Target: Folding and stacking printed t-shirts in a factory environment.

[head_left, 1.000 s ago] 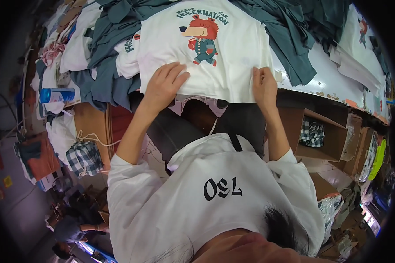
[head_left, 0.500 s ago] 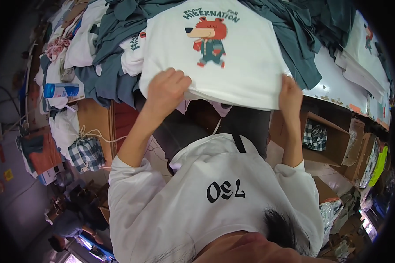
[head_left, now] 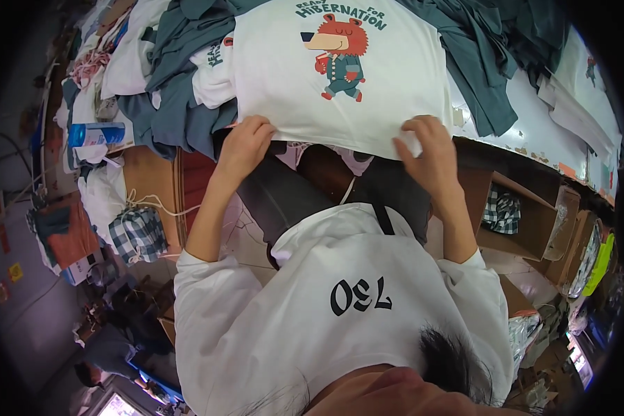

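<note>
A white T-shirt (head_left: 340,83) with a red cartoon bear printed on it lies flat on the worktable, on top of other garments. My left hand (head_left: 244,144) pinches the shirt's near hem at its left side. My right hand (head_left: 426,147) grips the same hem at its right side, fingers curled over the edge. Both forearms reach up from my white-sleeved body at the bottom of the picture.
Heaps of grey-blue shirts (head_left: 180,83) and white garments (head_left: 135,66) lie left of the shirt, more dark grey-green ones (head_left: 485,66) on the right. A blue can (head_left: 97,133) lies far left. An open cardboard box (head_left: 527,215) with checked cloth stands under the table at the right.
Both hands slid from lying flat on the shirt down to its near hem and took hold of it. The shirt now lies spread flatter and further up the table.
</note>
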The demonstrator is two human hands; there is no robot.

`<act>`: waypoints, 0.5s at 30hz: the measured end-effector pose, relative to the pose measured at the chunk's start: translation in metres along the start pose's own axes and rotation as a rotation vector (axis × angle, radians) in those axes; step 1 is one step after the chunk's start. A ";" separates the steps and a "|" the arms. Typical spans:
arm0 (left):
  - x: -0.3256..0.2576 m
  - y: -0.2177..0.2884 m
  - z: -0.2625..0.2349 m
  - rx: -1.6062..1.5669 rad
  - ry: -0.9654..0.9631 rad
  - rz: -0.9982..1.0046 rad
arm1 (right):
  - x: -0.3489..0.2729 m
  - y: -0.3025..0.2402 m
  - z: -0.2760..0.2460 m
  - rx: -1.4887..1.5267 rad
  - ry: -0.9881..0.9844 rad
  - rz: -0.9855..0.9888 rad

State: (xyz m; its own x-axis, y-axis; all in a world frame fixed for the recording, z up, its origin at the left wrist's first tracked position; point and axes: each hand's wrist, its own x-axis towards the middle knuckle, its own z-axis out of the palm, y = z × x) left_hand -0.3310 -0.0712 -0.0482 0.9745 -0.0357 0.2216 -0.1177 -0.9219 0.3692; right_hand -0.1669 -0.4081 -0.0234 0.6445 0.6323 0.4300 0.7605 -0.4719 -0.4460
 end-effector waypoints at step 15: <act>0.010 0.002 -0.016 -0.058 -0.155 0.000 | -0.013 0.004 0.005 0.090 -0.254 -0.150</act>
State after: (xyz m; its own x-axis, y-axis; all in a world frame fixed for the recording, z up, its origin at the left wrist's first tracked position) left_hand -0.3246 -0.0669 -0.0307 0.9918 -0.0988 0.0813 -0.1240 -0.8984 0.4213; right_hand -0.1727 -0.4145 -0.0346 0.4768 0.8295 0.2908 0.8280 -0.3129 -0.4653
